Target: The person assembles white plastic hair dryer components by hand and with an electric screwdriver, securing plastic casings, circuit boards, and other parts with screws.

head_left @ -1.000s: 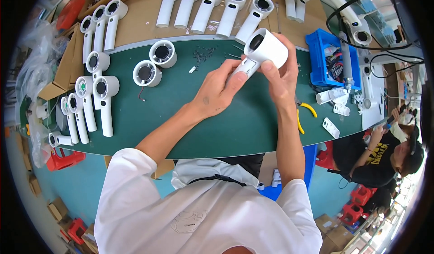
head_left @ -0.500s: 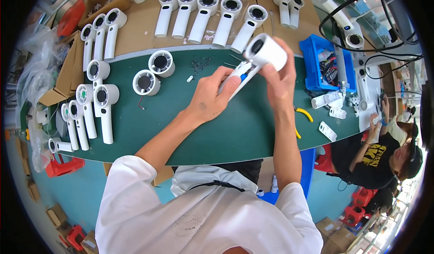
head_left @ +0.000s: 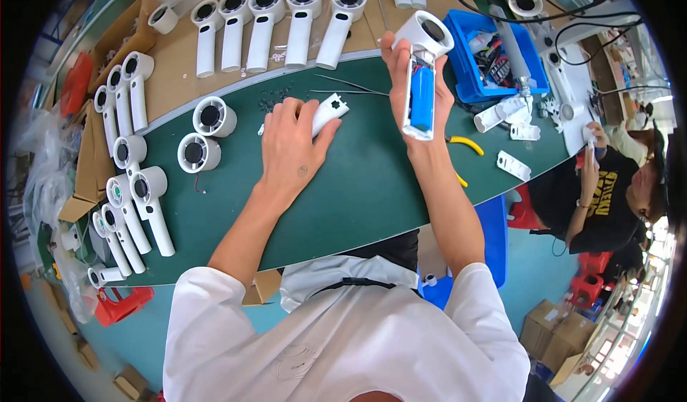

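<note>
My right hand grips a white handheld fan body, held upright above the green mat. Its handle is uncovered and a blue battery shows inside. My left hand lies flat on the mat and presses on a white handle cover. Thin metal tweezers and small dark screws lie just beyond my left hand.
White fan bodies lie in a row on cardboard at the back, several more at the left. Two round fan heads sit on the mat. A blue parts bin, yellow-handled pliers and another seated person are at the right.
The handle cover has come off the fan body. My left hand moved down to the mat with it, while my right hand turned the fan so the blue battery faces me.
</note>
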Available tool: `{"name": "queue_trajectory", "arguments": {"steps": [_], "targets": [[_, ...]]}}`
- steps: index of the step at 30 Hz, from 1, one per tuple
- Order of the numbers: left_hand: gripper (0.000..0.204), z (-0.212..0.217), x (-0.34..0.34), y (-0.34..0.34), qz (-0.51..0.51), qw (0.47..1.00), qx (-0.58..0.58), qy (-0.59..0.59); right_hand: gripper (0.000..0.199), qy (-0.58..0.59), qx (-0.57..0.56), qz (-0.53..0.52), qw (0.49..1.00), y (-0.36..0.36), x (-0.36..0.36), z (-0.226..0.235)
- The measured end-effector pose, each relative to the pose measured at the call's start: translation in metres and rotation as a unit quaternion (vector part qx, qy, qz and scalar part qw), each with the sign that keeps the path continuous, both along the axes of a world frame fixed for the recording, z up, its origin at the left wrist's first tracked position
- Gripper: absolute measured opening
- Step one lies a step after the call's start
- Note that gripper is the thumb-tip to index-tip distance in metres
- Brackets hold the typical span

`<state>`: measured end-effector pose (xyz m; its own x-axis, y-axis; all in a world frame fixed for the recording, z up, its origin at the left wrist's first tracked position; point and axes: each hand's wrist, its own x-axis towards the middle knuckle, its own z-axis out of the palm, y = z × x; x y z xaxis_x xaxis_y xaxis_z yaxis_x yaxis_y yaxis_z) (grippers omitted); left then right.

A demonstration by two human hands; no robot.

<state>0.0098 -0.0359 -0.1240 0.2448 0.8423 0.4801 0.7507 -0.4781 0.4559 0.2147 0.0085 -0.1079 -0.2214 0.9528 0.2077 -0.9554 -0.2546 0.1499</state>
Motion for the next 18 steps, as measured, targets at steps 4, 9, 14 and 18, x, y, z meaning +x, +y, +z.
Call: {"name": "queue_trajectory", "arguments": {"steps": [4, 9, 14, 18], "targets": [[0.032, -0.003, 0.001, 0.001, -0.006, 1.0, 0.013, 0.015, 0.061, 0.037, -0.022, -0.004, 0.999, -0.005, -0.007, 0.003], [0.032, -0.003, 0.0, 0.0, -0.011, 1.0, 0.018, 0.023, 0.055, 0.042, -0.03, -0.022, 0.998, -0.003, -0.009, 0.001], [0.032, -0.002, 0.003, 0.001, -0.017, 1.0, 0.02, 0.017, 0.056, 0.06, -0.036, -0.023, 0.997, -0.004, -0.006, 0.003], [0.032, -0.003, 0.002, 0.001, -0.016, 1.0, 0.014, 0.021, 0.057, -0.116, -0.029, -0.136, 0.983, -0.018, 0.002, 0.012]]}}
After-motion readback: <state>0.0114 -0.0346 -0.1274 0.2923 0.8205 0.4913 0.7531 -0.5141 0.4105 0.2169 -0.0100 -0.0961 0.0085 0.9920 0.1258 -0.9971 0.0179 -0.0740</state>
